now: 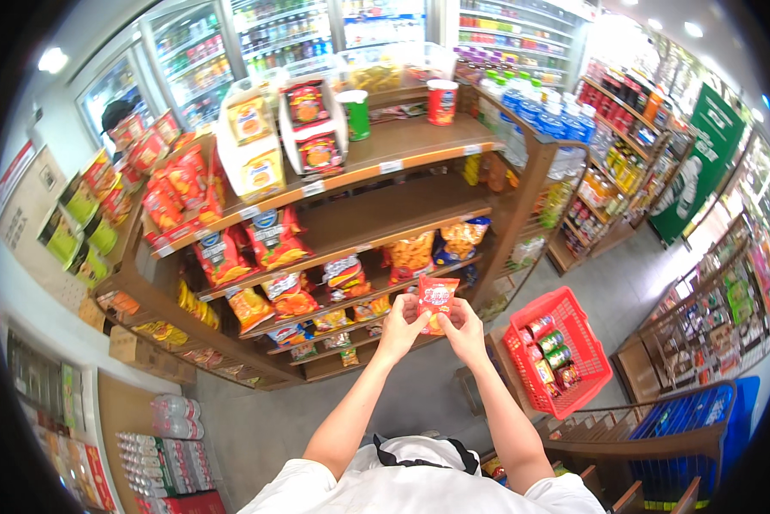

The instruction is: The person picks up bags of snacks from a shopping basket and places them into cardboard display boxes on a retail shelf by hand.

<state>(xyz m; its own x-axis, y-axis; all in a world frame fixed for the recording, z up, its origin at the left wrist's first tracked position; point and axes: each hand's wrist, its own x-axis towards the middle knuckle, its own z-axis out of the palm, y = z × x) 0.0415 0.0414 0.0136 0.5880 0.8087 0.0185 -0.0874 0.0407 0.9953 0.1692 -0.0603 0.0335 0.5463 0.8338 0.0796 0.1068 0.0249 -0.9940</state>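
Both of my hands hold one small red snack packet [437,296] up in front of me. My left hand [404,325] grips its lower left edge and my right hand [464,328] grips its lower right edge. The packet hangs just before a wooden shelf unit [385,160] stocked with red, orange and yellow snack bags [273,238]. The nearest shelved items are an orange bag [410,253] and a bag [462,237] with blue and orange.
A red shopping basket [592,343] holding several cans and packets stands at my right on a low wooden stand. Drink fridges [282,30] line the back wall. Bottle shelves [608,163] run to the right. Wrapped bottle packs [162,463] lie at the lower left.
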